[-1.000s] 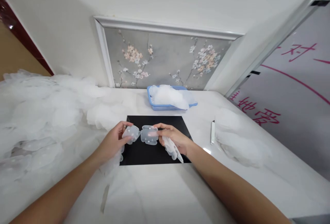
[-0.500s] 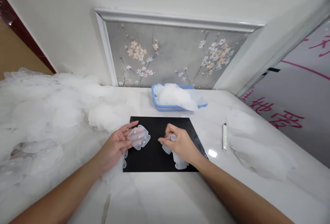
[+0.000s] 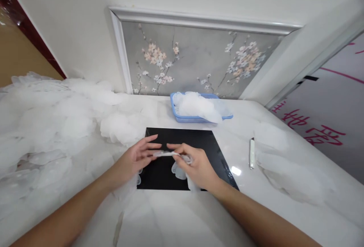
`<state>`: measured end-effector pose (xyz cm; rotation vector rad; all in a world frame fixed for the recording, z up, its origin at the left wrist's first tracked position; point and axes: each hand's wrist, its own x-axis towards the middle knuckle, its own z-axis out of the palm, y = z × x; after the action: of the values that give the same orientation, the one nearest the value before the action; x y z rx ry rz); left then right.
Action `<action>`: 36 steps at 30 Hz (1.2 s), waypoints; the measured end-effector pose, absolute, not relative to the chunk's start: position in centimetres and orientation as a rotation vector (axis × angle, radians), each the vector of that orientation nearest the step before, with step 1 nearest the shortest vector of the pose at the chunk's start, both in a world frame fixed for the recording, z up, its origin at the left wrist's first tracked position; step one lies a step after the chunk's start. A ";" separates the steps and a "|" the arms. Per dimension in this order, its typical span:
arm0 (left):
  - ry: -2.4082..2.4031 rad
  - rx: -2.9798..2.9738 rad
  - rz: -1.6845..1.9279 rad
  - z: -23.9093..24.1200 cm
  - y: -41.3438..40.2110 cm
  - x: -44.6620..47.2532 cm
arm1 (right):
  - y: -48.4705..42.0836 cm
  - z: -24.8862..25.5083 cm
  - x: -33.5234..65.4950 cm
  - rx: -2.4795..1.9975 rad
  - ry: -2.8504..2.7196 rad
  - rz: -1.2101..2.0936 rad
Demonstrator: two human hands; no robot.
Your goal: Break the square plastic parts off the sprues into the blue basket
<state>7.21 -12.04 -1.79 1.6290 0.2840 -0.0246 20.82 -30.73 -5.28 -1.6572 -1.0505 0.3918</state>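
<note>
Between my hands, a thin frosted plastic piece (image 3: pixel 166 153) is seen edge-on above the black mat (image 3: pixel 159 175). My left hand (image 3: pixel 139 156) has its left end between thumb and fingers, with the other fingers stretched out. Thumb and forefinger of my right hand (image 3: pixel 193 161) pinch its right end. A curled bit of clear plastic (image 3: pixel 187 159) also shows within the right hand's grip. Below that hand, another translucent piece (image 3: pixel 179 171) is on the mat; the hand partly covers it. More translucent edges (image 3: pixel 138 178) show by my left wrist at the mat's left side.
A large heap of translucent pieces (image 3: pixel 65 114) covers the table's left side. A blue basket (image 3: pixel 187 119) filled with similar pieces stands by the wall. To the right lie a whitish cutter-like tool (image 3: pixel 251 153) and a clear plastic pile (image 3: pixel 287 171).
My hands have come together. The piece in my left hand turned from face-on to edge-on, and my right hand moved left and took its other end. The view shifted slightly.
</note>
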 end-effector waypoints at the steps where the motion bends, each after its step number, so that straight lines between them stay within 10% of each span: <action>1: 0.278 1.842 -0.041 -1.5 -11.3 6.9 | -30.7 -5.0 21.0 -1.631 -0.887 0.523; 8: 0.184 2.519 -0.462 -0.2 -7.7 5.3 | -30.8 -4.1 22.3 -1.304 -0.341 1.095; 19: 0.191 2.454 -0.144 -0.4 -9.0 6.4 | -30.8 -4.2 22.6 -1.228 -0.317 1.161; 29: 0.540 1.098 0.084 -1.5 -13.7 7.8 | -30.7 -4.6 21.8 -1.390 -0.544 0.961; 36: 0.519 0.674 -0.028 -1.7 -13.9 8.1 | -30.5 -4.9 20.2 -1.753 -1.250 0.212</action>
<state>8.07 -13.92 -1.70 0.6741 0.5188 -0.0275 20.18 -30.47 -4.93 -1.7534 -1.2500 0.2123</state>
